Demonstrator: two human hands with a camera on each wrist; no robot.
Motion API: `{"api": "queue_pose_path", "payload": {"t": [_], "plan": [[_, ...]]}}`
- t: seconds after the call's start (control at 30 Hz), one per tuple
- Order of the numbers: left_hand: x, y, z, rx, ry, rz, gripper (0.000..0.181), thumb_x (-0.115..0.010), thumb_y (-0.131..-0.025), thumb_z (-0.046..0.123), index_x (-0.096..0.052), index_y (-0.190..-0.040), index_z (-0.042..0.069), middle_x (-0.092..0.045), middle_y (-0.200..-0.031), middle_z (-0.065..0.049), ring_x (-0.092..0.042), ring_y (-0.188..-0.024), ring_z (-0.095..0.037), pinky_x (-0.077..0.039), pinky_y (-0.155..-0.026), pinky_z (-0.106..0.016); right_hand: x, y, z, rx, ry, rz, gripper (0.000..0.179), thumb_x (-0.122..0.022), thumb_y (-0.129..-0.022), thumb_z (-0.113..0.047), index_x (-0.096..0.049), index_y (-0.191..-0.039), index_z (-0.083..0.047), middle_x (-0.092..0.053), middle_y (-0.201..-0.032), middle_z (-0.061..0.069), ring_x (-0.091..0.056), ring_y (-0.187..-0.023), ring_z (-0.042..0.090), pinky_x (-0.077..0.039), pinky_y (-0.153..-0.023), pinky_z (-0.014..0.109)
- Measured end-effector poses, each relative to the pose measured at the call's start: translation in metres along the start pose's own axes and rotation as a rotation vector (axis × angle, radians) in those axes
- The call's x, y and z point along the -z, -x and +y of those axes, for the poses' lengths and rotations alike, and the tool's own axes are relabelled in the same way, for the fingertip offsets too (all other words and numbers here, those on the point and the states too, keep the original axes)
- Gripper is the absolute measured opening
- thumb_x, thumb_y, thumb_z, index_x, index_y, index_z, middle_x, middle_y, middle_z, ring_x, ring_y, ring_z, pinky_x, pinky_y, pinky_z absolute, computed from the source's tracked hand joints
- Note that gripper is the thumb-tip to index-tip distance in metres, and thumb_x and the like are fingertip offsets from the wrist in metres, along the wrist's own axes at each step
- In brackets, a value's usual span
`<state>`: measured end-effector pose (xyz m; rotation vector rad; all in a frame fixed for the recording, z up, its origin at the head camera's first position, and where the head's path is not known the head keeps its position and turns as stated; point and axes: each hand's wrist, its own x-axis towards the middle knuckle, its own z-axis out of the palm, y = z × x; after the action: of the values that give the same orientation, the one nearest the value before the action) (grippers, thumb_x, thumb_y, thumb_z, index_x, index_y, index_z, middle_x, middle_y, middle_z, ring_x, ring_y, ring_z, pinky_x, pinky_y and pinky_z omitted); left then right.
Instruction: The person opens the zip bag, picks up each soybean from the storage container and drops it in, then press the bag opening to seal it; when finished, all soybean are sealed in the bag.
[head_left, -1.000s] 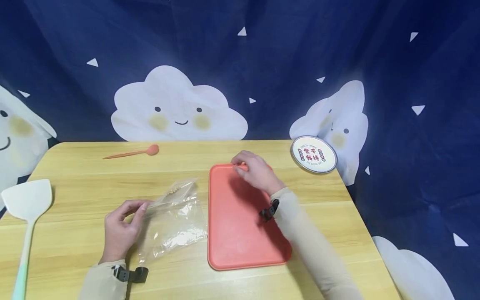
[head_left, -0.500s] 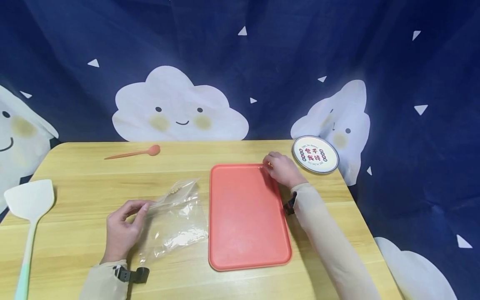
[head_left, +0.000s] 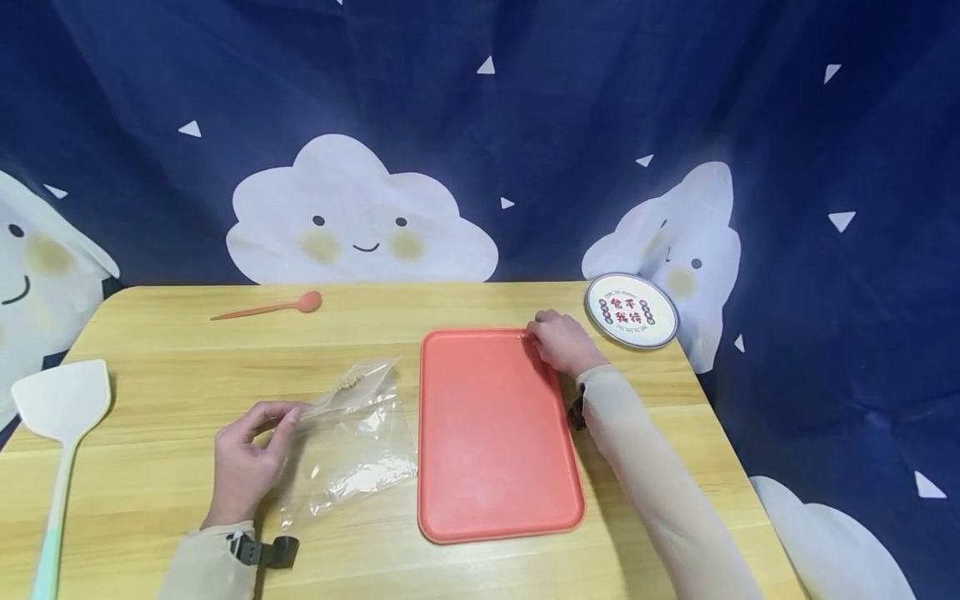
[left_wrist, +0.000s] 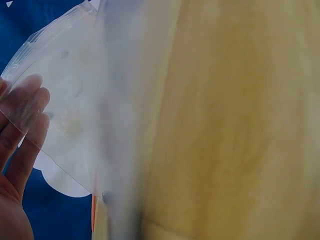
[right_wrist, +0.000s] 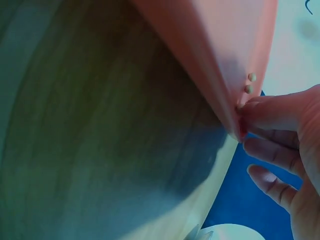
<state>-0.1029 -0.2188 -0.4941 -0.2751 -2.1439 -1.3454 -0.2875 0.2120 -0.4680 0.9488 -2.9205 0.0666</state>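
Observation:
My left hand [head_left: 251,454] pinches the edge of a clear plastic zip bag [head_left: 352,454] between thumb and fingers. A small heap of soybeans [head_left: 349,381] lies in the bag's far corner. In the left wrist view, fingers [left_wrist: 30,107] show through the film. My right hand [head_left: 564,342] is at the far right corner of a red tray [head_left: 495,433]. In the right wrist view, two pale soybeans [right_wrist: 252,77] lie beside its fingertips. Another bean sits right at one fingertip, partly covered, and whether it is pinched is hidden.
An oval plate [head_left: 632,310] with red lettering lies at the table's back right corner. An orange spoon [head_left: 281,307] is at the back left. A white spatula [head_left: 63,408] with a green handle lies along the left side. A patterned curtain [head_left: 420,92] hangs behind the table.
My right hand has moved right along the tray's far edge to its corner, then stayed there almost still. The left hand and the bag have kept their place.

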Motion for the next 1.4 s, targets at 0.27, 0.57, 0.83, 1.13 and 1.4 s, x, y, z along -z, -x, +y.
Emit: {"api": "queue_pose_path", "payload": {"t": [0.27, 0.57, 0.83, 1.13, 1.4], "plan": [[0.001, 0.001, -0.001, -0.013, -0.007, 0.009, 0.014, -0.068, -0.081, -0.016, -0.070, -0.089, -0.005, -0.071, -0.087, -0.017, -0.065, -0.086, 0.001, -0.052, -0.079, -0.012, -0.003, 0.001, -0.001, -0.021, -0.064, -0.018, 0.005, -0.067, -0.091, -0.007, -0.071, -0.095, -0.007, -0.059, -0.087, 0.006, -0.060, -0.088, 0.029, -0.055, -0.078, 0.043], [0.000, -0.002, 0.005, -0.060, 0.036, 0.055, 0.020, -0.066, -0.075, -0.024, -0.069, -0.088, -0.009, -0.069, -0.086, -0.023, -0.066, -0.087, 0.000, -0.051, -0.081, -0.012, 0.020, 0.003, -0.014, -0.020, -0.203, 0.126, 0.007, -0.073, -0.089, -0.010, -0.067, -0.090, -0.008, -0.058, -0.087, 0.003, -0.059, -0.083, 0.023, -0.053, -0.074, 0.037], [-0.002, -0.006, 0.021, -0.059, 0.080, 0.069, 0.018, -0.061, -0.075, -0.028, -0.066, -0.087, -0.015, -0.066, -0.084, -0.030, -0.066, -0.086, -0.003, -0.053, -0.080, -0.014, 0.049, -0.001, -0.053, 0.053, -0.365, 0.272, 0.006, -0.071, -0.088, -0.005, -0.067, -0.093, -0.007, -0.065, -0.089, 0.002, -0.061, -0.081, 0.017, -0.053, -0.074, 0.031], [-0.001, 0.000, -0.001, 0.020, 0.089, 0.087, 0.014, -0.064, -0.080, -0.023, -0.066, -0.092, -0.014, -0.072, -0.091, -0.008, -0.067, -0.087, -0.005, -0.053, -0.083, -0.016, 0.053, -0.010, -0.114, 0.106, -0.648, 0.339, 0.010, -0.071, -0.090, -0.004, -0.069, -0.097, -0.010, -0.062, -0.089, -0.005, -0.058, -0.081, 0.010, -0.055, -0.070, 0.033], [-0.001, -0.001, 0.001, 0.033, 0.125, 0.119, 0.011, -0.063, -0.082, -0.022, -0.065, -0.091, -0.016, -0.072, -0.089, -0.010, -0.067, -0.082, -0.008, -0.054, -0.078, -0.016, 0.049, -0.026, -0.168, 0.193, -0.758, 0.266, 0.008, -0.070, -0.091, -0.008, -0.069, -0.097, -0.012, -0.061, -0.091, -0.008, -0.056, -0.083, 0.004, -0.055, -0.072, 0.028]]}}
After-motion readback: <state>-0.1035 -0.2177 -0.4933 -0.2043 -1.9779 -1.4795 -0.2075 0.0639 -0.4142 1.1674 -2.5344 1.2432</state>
